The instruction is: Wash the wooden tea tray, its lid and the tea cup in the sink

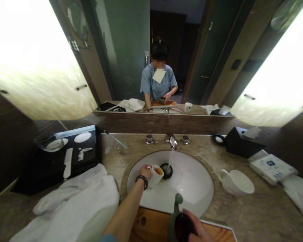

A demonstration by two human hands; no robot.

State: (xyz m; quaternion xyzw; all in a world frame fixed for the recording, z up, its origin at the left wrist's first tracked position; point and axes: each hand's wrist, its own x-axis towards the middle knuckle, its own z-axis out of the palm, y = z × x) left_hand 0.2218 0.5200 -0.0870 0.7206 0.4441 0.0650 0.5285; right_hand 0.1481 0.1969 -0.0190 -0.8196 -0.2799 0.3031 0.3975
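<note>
While the left hand (144, 170) tilts a cup (155, 174), the right hand (198, 228) holds a brush (176, 220)

The left hand (144, 170) holds a white cup (155, 174) over the round white sink (192, 188). Its fingers (146, 167) wrap around the handle. The cup is tipped, with brown drink inside. Just past the fingers, water runs from the tap (172, 141) down by the dark drain (166, 170). The right hand (198, 230) holds a dark green brush thing (176, 218) near the bottom, above a wooden tray (151, 225). To the right of those fingers, another white cup (236, 182) stands on the desk (242, 211). To the left of the left fingers lies a white towel (78, 201).
</note>
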